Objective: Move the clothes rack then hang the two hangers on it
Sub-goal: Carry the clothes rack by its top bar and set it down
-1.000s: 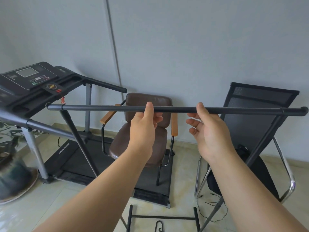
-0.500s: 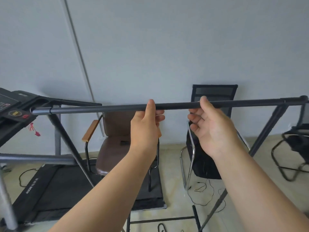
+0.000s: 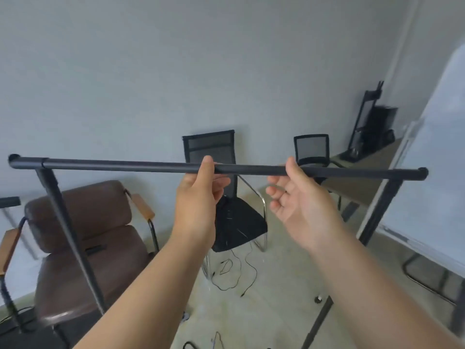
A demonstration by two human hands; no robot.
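Both hands, left hand [image 3: 198,197] and right hand [image 3: 299,207], curl around the clothes rack [image 3: 125,164] top bar mid-carry; no hangers hung yet.

Clothes rack [image 3: 120,164] feet cut off below; right side of room motion-blurred.

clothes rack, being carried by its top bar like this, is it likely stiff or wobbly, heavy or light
Probably light: the clothes rack is thin dark tubing, and the left hand and right hand hold it with loose fingers. The bar looks straight between them, so likely stiff. The long slanted legs hang free of the floor, so it may swing or twist a little.
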